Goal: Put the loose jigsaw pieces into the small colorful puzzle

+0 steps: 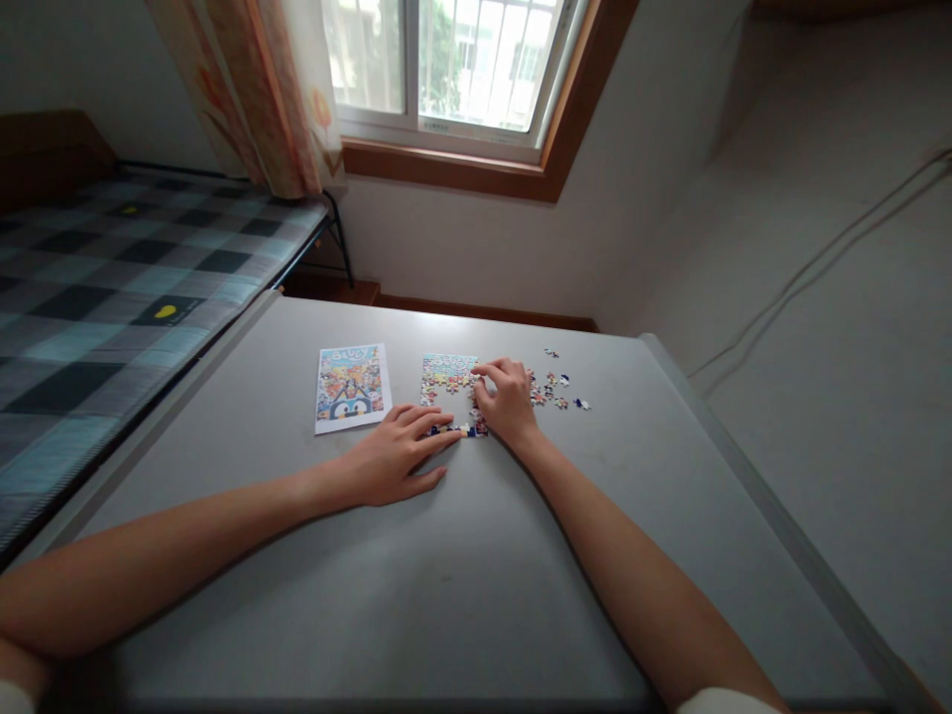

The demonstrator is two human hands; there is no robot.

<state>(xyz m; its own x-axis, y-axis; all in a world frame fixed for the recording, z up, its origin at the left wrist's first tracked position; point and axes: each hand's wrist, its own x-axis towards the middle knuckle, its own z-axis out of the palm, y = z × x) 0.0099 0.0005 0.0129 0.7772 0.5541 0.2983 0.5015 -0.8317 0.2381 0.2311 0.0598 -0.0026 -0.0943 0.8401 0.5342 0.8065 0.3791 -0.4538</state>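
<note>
A partly joined jigsaw puzzle (448,365) lies on the grey table, its upper rows and side edges linked around a bare middle. My left hand (408,448) rests flat with fingers spread over the puzzle's lower left edge, covering part of the bottom row. At the puzzle's right edge, my right hand (507,399) is curled, thumb and index finger brought together; whatever lies between the fingertips is too small to make out. Loose puzzle pieces (551,389) are scattered just right of that hand. Left of the puzzle lies a printed reference picture (352,387) with a blue cartoon dog.
The grey table (446,595) has raised rims at both sides. Beyond its left edge stands a bed with a checked mattress (223,260). A curtain (260,99) hangs by the window (476,59), and a cable (810,268) runs along the right wall.
</note>
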